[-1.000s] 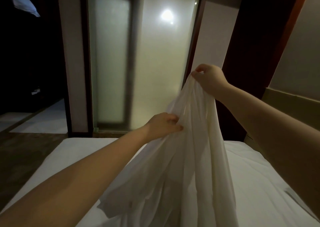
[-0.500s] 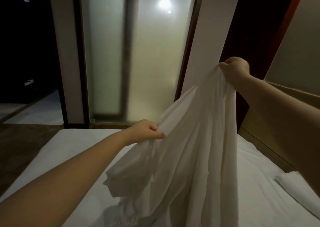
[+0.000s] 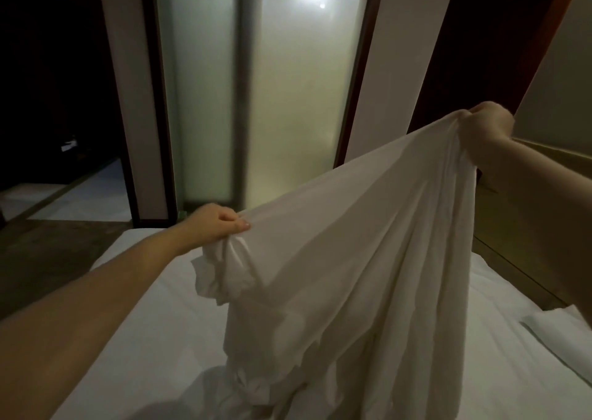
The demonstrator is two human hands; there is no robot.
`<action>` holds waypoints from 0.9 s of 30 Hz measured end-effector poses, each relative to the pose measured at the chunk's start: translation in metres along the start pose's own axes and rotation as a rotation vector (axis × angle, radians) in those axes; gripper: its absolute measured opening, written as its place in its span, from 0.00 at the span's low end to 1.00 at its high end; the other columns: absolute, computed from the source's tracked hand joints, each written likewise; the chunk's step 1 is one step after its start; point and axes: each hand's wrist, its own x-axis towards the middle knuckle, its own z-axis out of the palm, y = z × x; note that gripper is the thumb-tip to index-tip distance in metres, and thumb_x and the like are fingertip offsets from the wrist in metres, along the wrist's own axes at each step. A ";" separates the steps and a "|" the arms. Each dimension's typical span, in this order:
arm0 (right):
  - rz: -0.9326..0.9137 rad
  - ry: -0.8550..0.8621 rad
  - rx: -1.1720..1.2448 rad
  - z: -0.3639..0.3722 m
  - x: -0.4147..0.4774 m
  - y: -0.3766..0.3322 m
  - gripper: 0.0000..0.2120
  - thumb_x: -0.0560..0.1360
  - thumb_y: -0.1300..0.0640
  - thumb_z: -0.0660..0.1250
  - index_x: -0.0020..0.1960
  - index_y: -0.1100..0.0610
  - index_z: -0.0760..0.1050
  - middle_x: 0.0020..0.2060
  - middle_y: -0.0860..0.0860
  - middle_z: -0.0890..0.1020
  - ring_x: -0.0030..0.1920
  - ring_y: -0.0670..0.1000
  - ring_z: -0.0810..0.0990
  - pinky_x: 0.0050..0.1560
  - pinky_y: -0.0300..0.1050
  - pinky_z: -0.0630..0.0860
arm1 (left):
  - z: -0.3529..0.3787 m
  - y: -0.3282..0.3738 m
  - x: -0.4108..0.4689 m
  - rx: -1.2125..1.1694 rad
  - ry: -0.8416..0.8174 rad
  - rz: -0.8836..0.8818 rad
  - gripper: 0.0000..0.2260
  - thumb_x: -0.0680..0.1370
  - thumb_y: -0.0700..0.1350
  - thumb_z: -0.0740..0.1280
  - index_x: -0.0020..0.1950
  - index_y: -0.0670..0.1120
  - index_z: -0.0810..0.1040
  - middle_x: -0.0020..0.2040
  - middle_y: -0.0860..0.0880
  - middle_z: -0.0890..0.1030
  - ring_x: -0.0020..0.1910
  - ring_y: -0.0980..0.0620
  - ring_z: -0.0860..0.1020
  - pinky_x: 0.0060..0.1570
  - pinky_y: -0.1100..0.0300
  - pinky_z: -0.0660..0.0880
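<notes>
A white sheet (image 3: 368, 259) hangs in folds above the white mattress (image 3: 137, 323). My left hand (image 3: 214, 222) grips its edge low at the centre, fingers curled round the cloth. My right hand (image 3: 487, 121) grips the same edge higher up at the right, fist closed on a bunched corner. Between the two hands the edge is stretched in a slanting line. The sheet's lower part lies crumpled on the mattress near the bottom of the view.
A frosted glass panel (image 3: 288, 99) with a light's reflection stands ahead. A dark doorway (image 3: 48, 99) opens at the left, with wooden floor (image 3: 48, 259) beside the bed. A tan headboard (image 3: 528, 227) runs along the right. A white pillow (image 3: 563, 333) lies at right.
My right hand has moved right and lower with the sheet's corner. The left hand has slid left along the edge, so the sheet is spread wider between them.
</notes>
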 end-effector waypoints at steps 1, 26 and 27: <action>-0.004 -0.007 -0.011 0.000 -0.002 0.002 0.12 0.81 0.56 0.59 0.60 0.60 0.75 0.54 0.56 0.78 0.54 0.53 0.77 0.50 0.41 0.71 | -0.005 0.003 0.003 0.000 0.010 0.018 0.14 0.75 0.47 0.70 0.35 0.38 0.80 0.34 0.49 0.75 0.35 0.53 0.74 0.39 0.61 0.69; -0.606 -1.100 -0.132 0.079 -0.199 -0.049 0.13 0.78 0.50 0.63 0.51 0.60 0.77 0.43 0.56 0.80 0.43 0.52 0.77 0.43 0.44 0.73 | -0.053 0.054 -0.043 0.005 -0.426 0.053 0.07 0.76 0.49 0.66 0.41 0.50 0.82 0.38 0.54 0.82 0.40 0.55 0.81 0.41 0.65 0.77; -0.629 -1.065 -0.130 0.082 -0.202 -0.050 0.13 0.78 0.51 0.63 0.51 0.61 0.77 0.45 0.57 0.80 0.44 0.54 0.77 0.44 0.45 0.73 | -0.055 0.048 -0.044 -0.051 -0.449 0.032 0.06 0.75 0.49 0.68 0.42 0.51 0.83 0.40 0.53 0.82 0.42 0.53 0.81 0.43 0.64 0.78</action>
